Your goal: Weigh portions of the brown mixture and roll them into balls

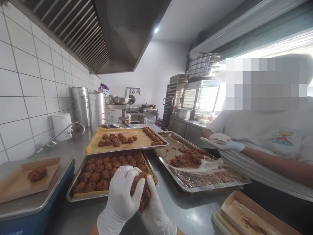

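Observation:
White gloves cover both of my hands. Between them, above the steel table's front part, they hold a lump of reddish-brown meat mixture (141, 189). My left hand (121, 195) wraps it from the left, thumb across its front; my right hand (156, 209) cups it from the right and below. Just beyond my hands lies a metal tray of meatballs (80, 192), packed in rows on yellow paper. A second tray (94, 147) overlaps its far side, with loose meatballs in the middle and more along its right side.
To the right, a large tray (182, 186) holds loose meat mixture partly under plastic film. A brown box with a meat lump (36, 174) stands at left, another box (234, 195) at lower right. A gloved co-worker (266, 140) stands at right, holding something pale and flat.

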A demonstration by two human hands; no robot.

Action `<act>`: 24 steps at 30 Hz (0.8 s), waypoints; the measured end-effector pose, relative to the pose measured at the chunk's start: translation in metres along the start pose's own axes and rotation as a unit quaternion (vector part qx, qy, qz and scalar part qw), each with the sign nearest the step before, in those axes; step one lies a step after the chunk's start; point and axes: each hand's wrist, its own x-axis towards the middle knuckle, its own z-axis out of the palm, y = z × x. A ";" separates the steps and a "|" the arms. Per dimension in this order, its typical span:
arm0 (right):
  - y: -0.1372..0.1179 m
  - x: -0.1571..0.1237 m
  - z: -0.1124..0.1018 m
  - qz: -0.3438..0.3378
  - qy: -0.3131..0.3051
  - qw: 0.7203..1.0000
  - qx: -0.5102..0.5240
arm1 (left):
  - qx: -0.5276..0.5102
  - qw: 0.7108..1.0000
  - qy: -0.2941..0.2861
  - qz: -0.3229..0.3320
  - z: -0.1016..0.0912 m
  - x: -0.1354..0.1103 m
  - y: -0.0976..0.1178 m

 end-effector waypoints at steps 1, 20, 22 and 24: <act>0.001 -0.001 0.000 0.010 0.008 1.000 0.006 | 0.000 1.000 -0.002 0.001 0.001 0.000 -0.001; -0.005 0.004 -0.005 0.035 -0.011 0.994 0.101 | 0.036 0.995 0.068 -0.071 -0.003 0.009 -0.004; -0.008 0.006 -0.005 0.009 -0.003 0.996 0.094 | 0.070 0.992 0.017 -0.103 -0.003 0.007 -0.008; -0.010 0.006 -0.003 -0.004 0.012 0.996 0.086 | 0.073 0.987 -0.034 -0.142 -0.003 0.006 -0.009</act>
